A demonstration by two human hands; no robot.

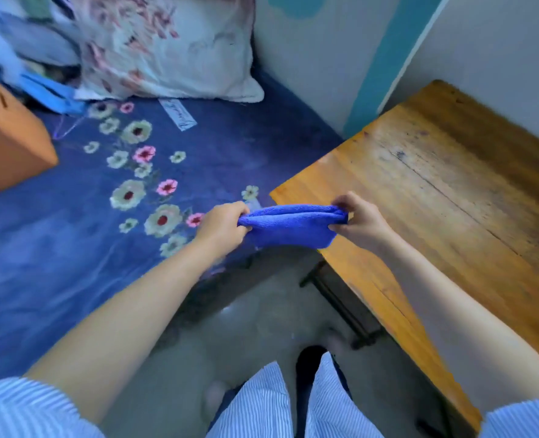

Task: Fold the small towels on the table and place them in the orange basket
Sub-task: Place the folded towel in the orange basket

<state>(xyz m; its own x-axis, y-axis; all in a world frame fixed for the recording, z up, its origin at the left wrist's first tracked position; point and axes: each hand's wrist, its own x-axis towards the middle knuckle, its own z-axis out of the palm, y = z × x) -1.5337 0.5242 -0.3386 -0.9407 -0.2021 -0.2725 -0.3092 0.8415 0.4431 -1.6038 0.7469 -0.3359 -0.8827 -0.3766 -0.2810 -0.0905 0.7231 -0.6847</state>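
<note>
So both hands are holding a blue towel (290,226) in the air, over the gap between bed (72,263) and tabletop (435,184). Left hand (222,227) is pinching one end, right hand (361,221) the other, fingers curled tight. It's looking folded already, maybe twice, hard to tell. The basket (6,143) is sitting far left on the bed, so dropping it in is what's left.

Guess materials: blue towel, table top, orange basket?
Blue towel: looks like microfibre terry, given its fuzzy, matte pile. Table top: wood, with visible grain, a worn patchy varnish and a dark crack. Orange basket: smooth, matte, flat-sided; probably fabric or plastic, can't tell.
</note>
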